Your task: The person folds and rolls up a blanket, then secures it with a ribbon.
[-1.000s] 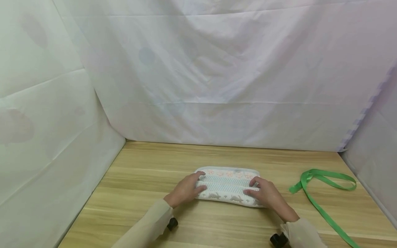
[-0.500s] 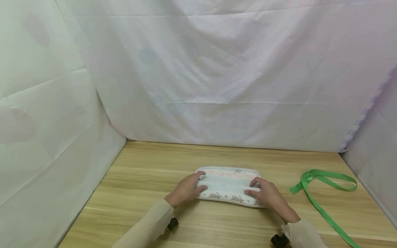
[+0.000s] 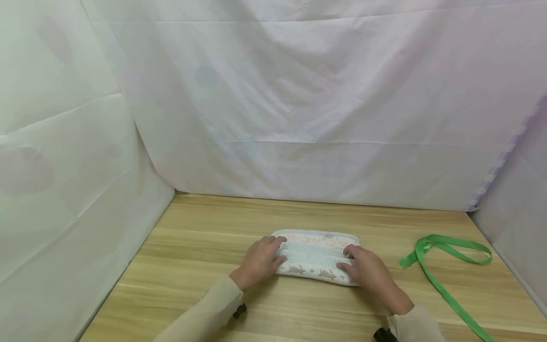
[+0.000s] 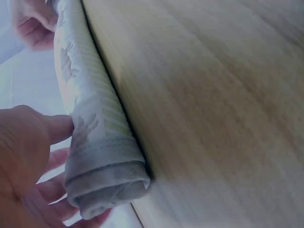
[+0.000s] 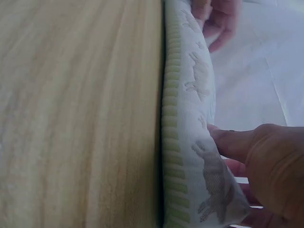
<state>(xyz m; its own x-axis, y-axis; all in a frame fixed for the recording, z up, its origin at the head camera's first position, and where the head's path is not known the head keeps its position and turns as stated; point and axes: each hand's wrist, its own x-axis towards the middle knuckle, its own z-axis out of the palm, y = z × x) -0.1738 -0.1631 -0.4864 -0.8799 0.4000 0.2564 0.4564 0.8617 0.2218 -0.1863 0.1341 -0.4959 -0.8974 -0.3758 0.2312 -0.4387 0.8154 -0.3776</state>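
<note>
A folded quilted cloth (image 3: pixel 314 256), white with orange flowers, blue zigzags and grey rabbits, lies on the table in the head view. My left hand (image 3: pixel 259 261) holds its left end, thumb on the near part and fingers spread towards the far edge. At the right end, my right hand (image 3: pixel 371 270) grips it in much the same way. Folded layers with a grey border show at the cloth's end (image 4: pixel 109 175) in the left wrist view. From the right wrist camera, the thumb presses the rabbit-patterned side (image 5: pixel 209 175); some fingertips are hidden behind the cloth.
A green ribbon (image 3: pixel 444 289) lies loosely looped to the right, trailing off the bottom of the head view. White sheets hang behind the wooden table (image 3: pixel 205 223) and along both sides. Dark wrist cameras (image 3: pixel 384 334) sit under the beige sleeves.
My left hand has shifted slightly right, further over the cloth's left end. The right hand and the ribbon stay nearly where they were; the head view has drifted a little.
</note>
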